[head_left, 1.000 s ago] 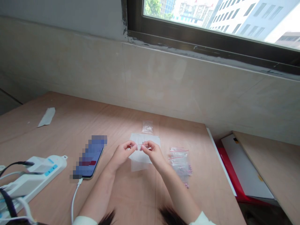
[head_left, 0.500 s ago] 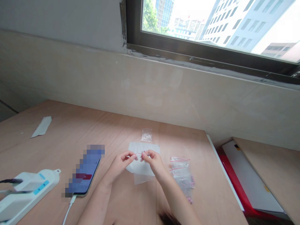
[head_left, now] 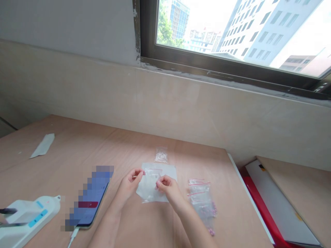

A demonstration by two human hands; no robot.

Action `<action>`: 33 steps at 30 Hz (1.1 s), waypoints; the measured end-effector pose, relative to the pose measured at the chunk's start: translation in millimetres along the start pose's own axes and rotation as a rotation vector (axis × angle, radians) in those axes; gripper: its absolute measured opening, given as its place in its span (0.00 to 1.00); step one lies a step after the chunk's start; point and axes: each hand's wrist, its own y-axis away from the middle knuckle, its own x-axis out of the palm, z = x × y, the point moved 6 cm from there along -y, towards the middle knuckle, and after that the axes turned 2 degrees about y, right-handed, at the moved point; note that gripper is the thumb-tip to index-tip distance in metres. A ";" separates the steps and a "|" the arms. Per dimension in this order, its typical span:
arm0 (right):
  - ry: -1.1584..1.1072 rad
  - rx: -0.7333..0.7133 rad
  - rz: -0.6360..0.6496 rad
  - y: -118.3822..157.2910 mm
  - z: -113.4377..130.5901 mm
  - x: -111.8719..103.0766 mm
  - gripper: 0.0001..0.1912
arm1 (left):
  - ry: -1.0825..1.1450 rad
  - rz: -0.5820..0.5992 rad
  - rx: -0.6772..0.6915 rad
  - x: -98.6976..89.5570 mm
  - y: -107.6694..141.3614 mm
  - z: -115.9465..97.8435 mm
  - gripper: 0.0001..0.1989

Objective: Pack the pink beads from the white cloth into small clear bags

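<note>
My left hand point(head_left: 131, 179) is over the left edge of a white paper sheet point(head_left: 169, 170), thumb and forefinger pinched together. Whatever is between those fingertips, if anything, is too small to name. To its right, a clear zip bag point(head_left: 153, 171) with a red seal line is over the paper, between my two hands. My right hand point(head_left: 167, 186) is closed in a pinch at the bag's right side. A tiny dark speck shows at its fingertips, but I cannot make out what it is. Just behind the paper lies a small clear bag point(head_left: 161, 155) of transparent bits.
Several clear zip bags point(head_left: 200, 193) with red seals lie at the right, some with pink-purple beads point(head_left: 211, 232). At the left are a phone point(head_left: 89, 199) on a white cable and a power strip point(head_left: 38, 217). A paper scrap point(head_left: 43, 146) lies farther back.
My hands have moved apart from the red-sealed strip they were both pinching. The zip bag now shows between them over the paper. The view has tilted up slightly.
</note>
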 end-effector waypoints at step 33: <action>0.871 -0.329 -1.009 108.1 22.9 -97.0 0.14 | -0.546 -0.040 0.293 -6.6 21.7 40.9 0.08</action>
